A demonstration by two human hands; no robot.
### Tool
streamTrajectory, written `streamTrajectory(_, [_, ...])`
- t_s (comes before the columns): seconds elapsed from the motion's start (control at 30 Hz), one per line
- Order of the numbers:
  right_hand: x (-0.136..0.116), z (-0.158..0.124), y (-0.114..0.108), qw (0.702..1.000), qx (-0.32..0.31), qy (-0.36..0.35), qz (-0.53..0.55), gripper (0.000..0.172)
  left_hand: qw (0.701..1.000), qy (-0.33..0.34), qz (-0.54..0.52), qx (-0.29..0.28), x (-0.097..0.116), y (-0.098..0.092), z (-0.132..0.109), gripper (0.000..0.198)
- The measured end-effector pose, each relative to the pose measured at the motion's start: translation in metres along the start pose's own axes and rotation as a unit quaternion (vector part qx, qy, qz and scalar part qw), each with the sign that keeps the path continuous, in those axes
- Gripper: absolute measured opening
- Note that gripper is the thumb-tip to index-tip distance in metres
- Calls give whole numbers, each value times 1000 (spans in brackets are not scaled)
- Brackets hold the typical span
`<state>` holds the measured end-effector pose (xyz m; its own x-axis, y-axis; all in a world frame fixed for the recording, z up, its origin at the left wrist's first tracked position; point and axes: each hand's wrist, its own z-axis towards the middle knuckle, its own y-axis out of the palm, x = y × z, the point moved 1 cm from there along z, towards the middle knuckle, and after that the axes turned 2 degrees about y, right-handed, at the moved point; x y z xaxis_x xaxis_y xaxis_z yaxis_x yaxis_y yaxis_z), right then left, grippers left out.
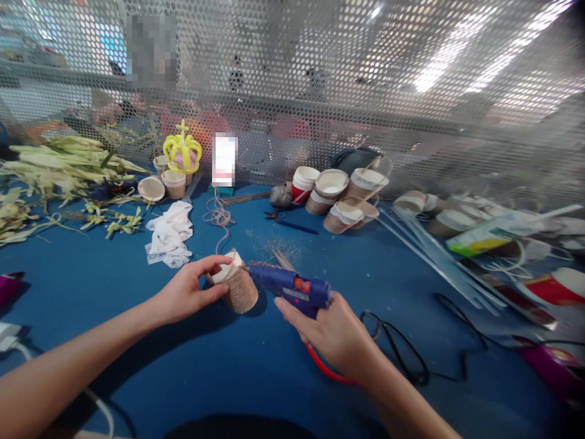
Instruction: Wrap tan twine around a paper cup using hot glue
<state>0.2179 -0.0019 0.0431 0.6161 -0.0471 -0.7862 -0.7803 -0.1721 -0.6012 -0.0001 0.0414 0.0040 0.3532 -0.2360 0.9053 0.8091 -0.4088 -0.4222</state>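
Note:
My left hand (196, 289) grips the rim of a twine-wrapped paper cup (241, 292), which lies tilted with its mouth toward the left. My right hand (326, 329) is wrapped round a blue hot glue gun (292, 285). The gun's nozzle points left and meets or nearly meets the cup's rim; I cannot tell whether they touch. From the rim a strand of twine (222, 244) runs back to a loose tangle. Red-handled scissors (326, 366) lie partly hidden below my right hand, their blades showing beyond the glue gun.
Wrapped cups (343, 216) and a grey twine ball (281, 195) stand at the back. White cloth (170, 235), dried husks (68, 160) and a yellow crown (181, 149) are left. Clear glue sticks (439, 262) and a black cable (397, 347) lie right. A perforated metal screen (292, 73) borders the table.

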Motion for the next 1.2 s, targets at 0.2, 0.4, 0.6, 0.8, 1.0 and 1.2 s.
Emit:
streamTrajectory(0.2, [2, 0, 2, 1000, 4, -21, 19, 18, 1000, 2, 5, 3, 1, 0, 0, 41])
streamTrajectory(0.4, [3, 0, 2, 999, 4, -40, 26, 16, 1000, 6, 11, 4, -1, 0, -1, 41])
streamTrajectory(0.6, [-6, -3, 1, 1000, 9, -16, 6, 13, 1000, 18, 12, 4, -4, 0, -1, 39])
streamTrajectory(0.8, [-2, -2, 1, 1000, 7, -26, 17, 15, 1000, 21, 20, 9, -3, 0, 0, 40])
streamTrajectory(1.0, [-1, 0, 0, 1000, 13, -14, 9, 15, 1000, 11, 14, 4, -2, 0, -1, 40])
streamTrajectory(1.2, [-7, -4, 2, 1000, -2, -11, -13, 16, 999, 17, 28, 9, -2, -1, 0, 40])
